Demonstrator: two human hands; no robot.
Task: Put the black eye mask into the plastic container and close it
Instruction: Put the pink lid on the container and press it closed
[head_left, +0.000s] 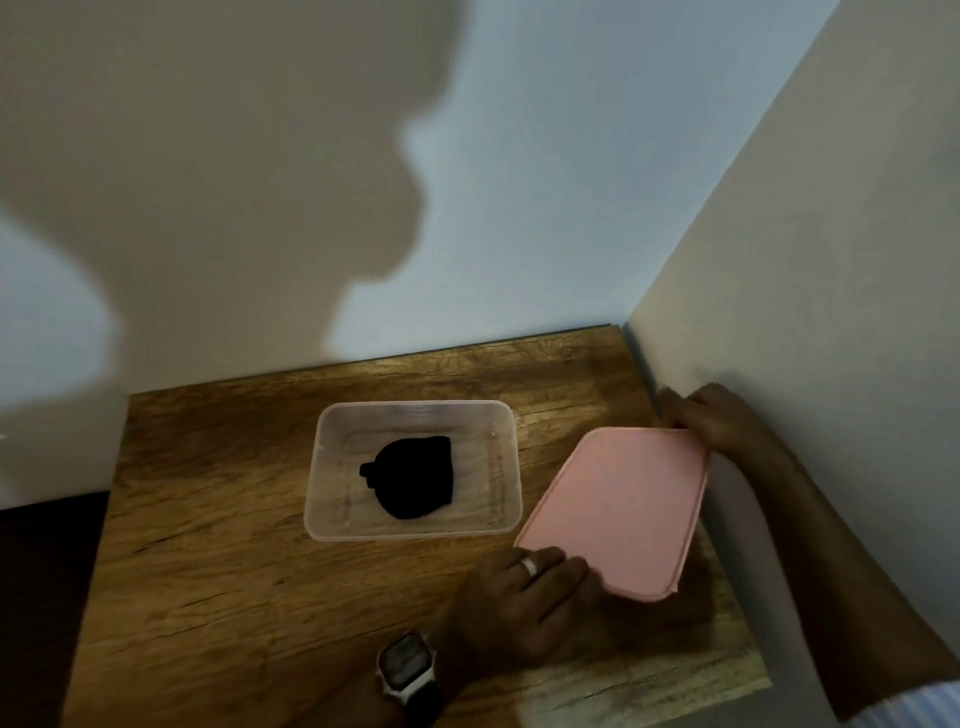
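A clear plastic container (332, 530) stands open in the middle of the wooden table (218, 571). The folded black eye mask (413, 477) lies inside it on the bottom. To its right a pink lid (623, 504) is tilted up off the table, held from both ends. My left hand (519, 597), with a ring and a wristwatch, grips the lid's near left edge. My right hand (711, 418) holds the lid's far corner close to the right wall.
The table sits in a corner: a wall behind it and a wall (831, 260) along its right edge, right beside my right hand. A large shadow falls on the back wall. Dark floor (41, 597) shows left of the table.
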